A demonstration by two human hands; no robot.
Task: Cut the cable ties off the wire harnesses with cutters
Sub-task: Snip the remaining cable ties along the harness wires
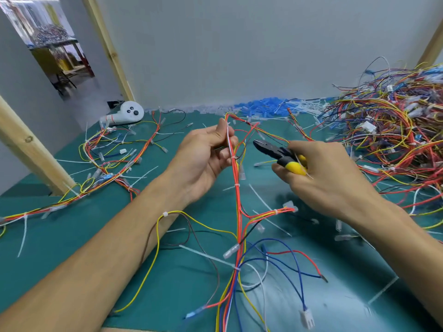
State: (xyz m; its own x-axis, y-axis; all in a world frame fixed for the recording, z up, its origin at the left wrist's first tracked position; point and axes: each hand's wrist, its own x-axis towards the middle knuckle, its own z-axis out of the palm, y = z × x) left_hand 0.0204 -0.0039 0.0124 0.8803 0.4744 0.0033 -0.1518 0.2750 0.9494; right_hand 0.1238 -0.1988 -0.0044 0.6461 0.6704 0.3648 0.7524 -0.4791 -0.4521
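At the bottom of the frame, the loose ends of a wire harness (237, 236) fan out over the green worktop (187, 283). Blue, yellow and red strands spread apart, and one blue wire ends in a white plug (307, 318) at lower right. A white cable tie (237, 268) binds the bundle where the strands meet, and another (236, 185) sits higher on the orange trunk, which rises up the middle of the frame.

The left hand (206, 154) pinches the top of this trunk between curled fingers and thumb, with a white tie tail (229, 140) running down past its fingertips. Just right of it, not touching the wires, the right hand (318, 173) is wrapped around the yellow and black handles of the cutters (275, 153). Their dark nose points up and left toward the trunk. Cut tie strips (260, 197) lie scattered on the worktop around both hands.

Further back on the left, a second harness (115, 149) sprawls beside a wooden post (31, 149). Behind it lies a white handheld device (124, 113). A drift of blue bits (263, 106) lies along the wall, and a large heap of harnesses (395, 121) fills the upper right.
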